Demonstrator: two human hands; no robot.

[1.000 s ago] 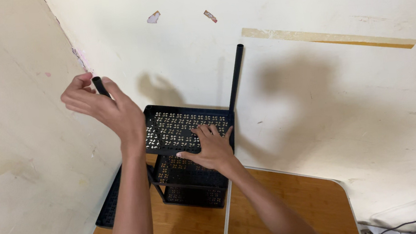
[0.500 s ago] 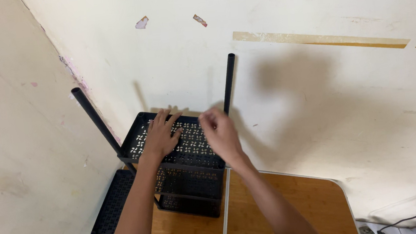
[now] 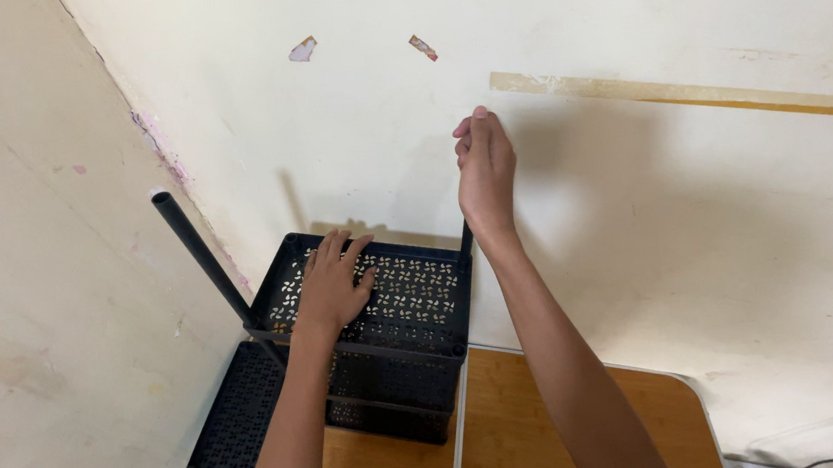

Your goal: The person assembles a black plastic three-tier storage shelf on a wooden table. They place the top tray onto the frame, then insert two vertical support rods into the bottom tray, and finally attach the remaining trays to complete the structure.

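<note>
The right hand point(image 3: 487, 173) is closed around the top of an upright black pole point(image 3: 464, 243) at the back right corner of the black rack point(image 3: 385, 332). The left hand point(image 3: 333, 286) lies flat, fingers spread, on the rack's perforated top shelf point(image 3: 420, 292). The rack stands on a wooden table point(image 3: 554, 423) in the wall corner.

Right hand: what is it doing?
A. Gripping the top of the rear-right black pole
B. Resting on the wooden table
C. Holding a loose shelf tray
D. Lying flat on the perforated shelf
A: the right hand is closed round the rear-right black pole, while the left hand lies on the perforated shelf.
</note>
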